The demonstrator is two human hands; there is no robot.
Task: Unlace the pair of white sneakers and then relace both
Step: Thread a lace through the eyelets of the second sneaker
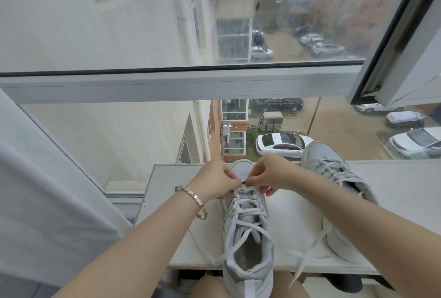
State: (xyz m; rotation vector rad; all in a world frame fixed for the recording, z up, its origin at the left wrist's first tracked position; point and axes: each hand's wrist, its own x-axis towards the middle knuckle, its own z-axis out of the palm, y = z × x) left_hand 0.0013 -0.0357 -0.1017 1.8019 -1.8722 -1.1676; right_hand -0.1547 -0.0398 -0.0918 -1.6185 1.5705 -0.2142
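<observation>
A white tabletop (164, 202) stands against a window frame (167, 85) above a yard of parked cars. The near sneaker (248, 238) lies lengthwise on it, heel overhanging the near edge. At this sneaker's toe end the left hand (214, 183) and right hand (269, 173) meet, fingers (255, 179) pinching its lace (243, 211); the fingertips hide which eyelet. Right of it, the second sneaker (334, 171) is partly covered by the right forearm.
</observation>
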